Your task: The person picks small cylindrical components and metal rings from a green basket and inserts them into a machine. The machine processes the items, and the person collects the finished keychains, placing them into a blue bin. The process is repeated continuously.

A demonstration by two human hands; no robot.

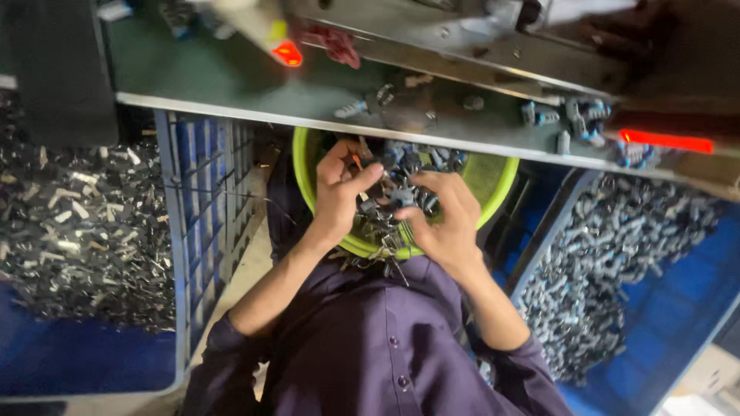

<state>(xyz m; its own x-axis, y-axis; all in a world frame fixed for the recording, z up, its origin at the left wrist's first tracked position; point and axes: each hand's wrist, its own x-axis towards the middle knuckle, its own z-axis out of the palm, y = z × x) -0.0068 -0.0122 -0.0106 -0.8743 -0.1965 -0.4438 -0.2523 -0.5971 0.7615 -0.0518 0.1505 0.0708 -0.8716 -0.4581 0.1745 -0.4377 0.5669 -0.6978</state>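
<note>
Looking down from the head camera, much is hard to read: the desk (231, 77) edge cuts across the top of the green bowl (493, 181), hiding its far rim, and the machine parts above are blurred and cropped by the frame. Small metal parts (385, 219) fill the bowl, but their exact shape cannot be made out.

Left hand (339, 192) sits inside the bowl with its fingers curled and the thumb pressed toward the forefinger, pinching at a dark part with a spot of orange; what exactly it grips is too small to tell. Right hand (443, 216) lies just beside it, fingers bent down into the heap and partly closed on a few of the metal pieces. Both hands nearly touch over the middle of the bowl, which rests in the lap of the purple shirt (362, 347).

At the left stands a blue crate (185, 254) holding a heap of grey metal pieces (77, 231). On the right a second blue bin (678, 308) holds silvery clips (601, 262), its lower corner cut off.
</note>
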